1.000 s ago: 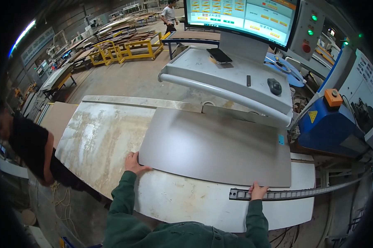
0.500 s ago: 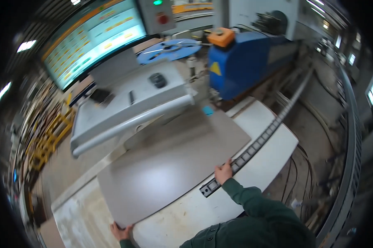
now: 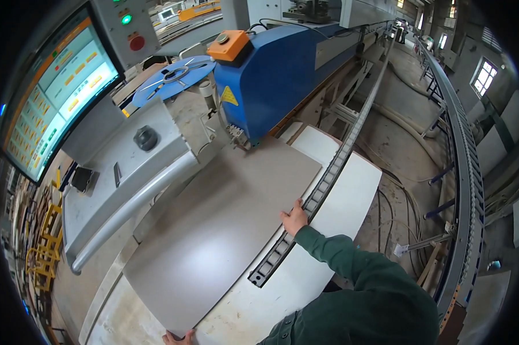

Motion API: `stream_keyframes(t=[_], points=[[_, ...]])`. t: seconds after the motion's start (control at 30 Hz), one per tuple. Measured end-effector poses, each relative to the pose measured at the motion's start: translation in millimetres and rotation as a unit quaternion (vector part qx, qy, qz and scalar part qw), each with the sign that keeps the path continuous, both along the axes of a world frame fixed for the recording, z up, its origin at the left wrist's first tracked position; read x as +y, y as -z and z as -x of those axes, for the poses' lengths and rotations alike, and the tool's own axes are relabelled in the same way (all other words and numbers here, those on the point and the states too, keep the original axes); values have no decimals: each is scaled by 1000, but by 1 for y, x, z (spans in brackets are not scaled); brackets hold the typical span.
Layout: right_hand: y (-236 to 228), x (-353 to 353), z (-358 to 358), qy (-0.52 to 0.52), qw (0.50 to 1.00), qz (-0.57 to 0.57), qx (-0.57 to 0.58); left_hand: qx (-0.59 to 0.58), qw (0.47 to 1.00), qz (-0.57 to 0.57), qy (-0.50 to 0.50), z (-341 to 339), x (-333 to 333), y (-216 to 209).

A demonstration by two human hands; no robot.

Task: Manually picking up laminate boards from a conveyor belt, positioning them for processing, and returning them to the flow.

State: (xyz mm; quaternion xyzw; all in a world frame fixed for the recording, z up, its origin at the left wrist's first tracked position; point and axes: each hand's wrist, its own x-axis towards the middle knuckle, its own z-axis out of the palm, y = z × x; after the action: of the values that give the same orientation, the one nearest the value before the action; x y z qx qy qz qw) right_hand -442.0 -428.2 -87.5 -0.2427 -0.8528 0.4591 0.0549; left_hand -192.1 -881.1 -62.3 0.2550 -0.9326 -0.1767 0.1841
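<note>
A flat grey-brown panel (image 3: 225, 213) lies on a white worktable (image 3: 334, 213), its far edge by the foot of a blue machine housing (image 3: 265, 80). My left hand (image 3: 179, 338) is closed at the panel's near corner, partly cut off by the lower edge of the view. Along the panel's right side, my right hand (image 3: 294, 219) is closed on the edge, fingers partly hidden. It rests beside a narrow roller track (image 3: 281, 247) that runs away beyond the table.
Left of the panel stands a grey console shelf (image 3: 121, 167) with a black knob-like device (image 3: 146, 138) and a tilted screen (image 3: 58, 92). A blue reel (image 3: 173, 80) lies behind it. Cables (image 3: 406, 213) and a long conveyor rail (image 3: 452, 190) are at right.
The panel has slid forward, its far edge now close against the blue machine. My right hand has moved forward along the track with it. My view has turned right.
</note>
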Motion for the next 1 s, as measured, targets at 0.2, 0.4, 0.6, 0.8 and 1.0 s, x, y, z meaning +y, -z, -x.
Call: stream_keyframes(t=[0.2, 0.4, 0.6, 0.8, 1.0], points=[[-24, 52, 33, 3, 997, -63, -36, 4, 1000, -7, -4, 34, 64, -7], [-40, 101, 61, -1, 994, -91, -61, 12, 999, -32, -16, 61, 117, -3], [-41, 143, 81, 8, 997, -59, -45, -26, 999, 33, -23, 84, 162, -8], [-44, 167, 102, 18, 999, -10, -32, -28, 999, 3, -27, 103, 180, -3], [-6, 216, 96, 6, 994, -55, 92, 5, 999, -38, -22, 128, 230, 1]])
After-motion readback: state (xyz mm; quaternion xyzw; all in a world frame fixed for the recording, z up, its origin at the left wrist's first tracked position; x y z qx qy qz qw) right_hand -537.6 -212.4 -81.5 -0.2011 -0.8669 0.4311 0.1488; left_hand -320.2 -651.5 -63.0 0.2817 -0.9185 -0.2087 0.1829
